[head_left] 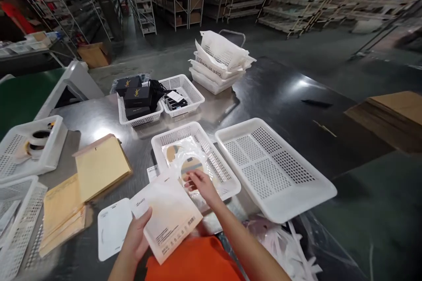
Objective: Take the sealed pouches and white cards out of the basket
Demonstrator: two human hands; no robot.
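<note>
My left hand (pixel 136 238) holds a white flat packet (pixel 166 215) with small printed text, low over the metal table (pixel 95 118). My right hand (pixel 201 184) reaches over the near rim of a white perforated basket (pixel 224 169), fingers touching a clear plastic bag with a round tan item (pixel 187 162) lying inside. Whether those fingers pinch the bag I cannot tell. Another white flat packet (pixel 114 228) lies on the table just left of my left hand.
A large empty white tray (pixel 273 167) sits to the right. Yellow padded envelopes (pixel 99 167) lie at left beside baskets with tape rolls (pixel 36 142). Two baskets with black boxes (pixel 138 96) and a stack of lined baskets (pixel 219 63) stand farther back. Cardboard (pixel 392 114) lies at right.
</note>
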